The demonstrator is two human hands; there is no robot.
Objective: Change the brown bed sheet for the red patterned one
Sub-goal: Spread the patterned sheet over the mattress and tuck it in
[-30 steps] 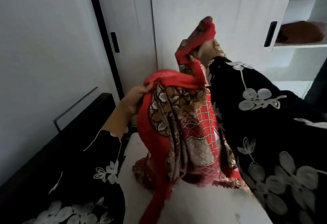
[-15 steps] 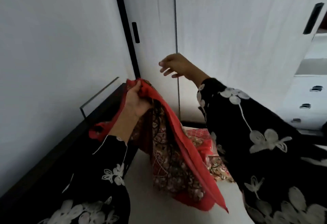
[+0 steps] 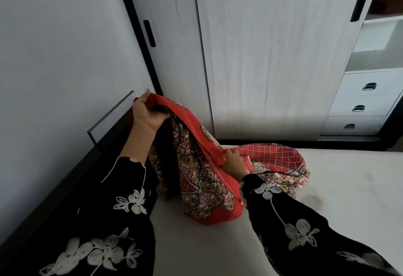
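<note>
We see the red patterned sheet [image 3: 200, 179] bunched in a heap on the bare white mattress [image 3: 327, 199], at the mattress corner nearest the wardrobe [image 3: 272, 57]. One part with a red grid print lies flat on the mattress. The rest is lifted off it in hanging folds of red border and brown-and-cream pattern.

The left hand [image 3: 146, 114] is raised above the mattress edge, close to the wall. Its fingers are curled tight round a gathered wad of the sheet's red border, and the cloth drapes down from that grip to the mattress. The right hand [image 3: 232, 160] is lower, just above the mattress surface in the middle of the heap. It grips the red border where the lifted part meets the flat part. We see the thumb lying along the cloth, but the fingertips are hidden in the fold.

Both arms wear black sleeves [image 3: 290, 221] with white embroidered flowers. A black bed frame [image 3: 65, 177] runs along the mattress on the wall side. Beyond the mattress, beside the wardrobe doors, stands a column of white drawers [image 3: 366, 99].
</note>
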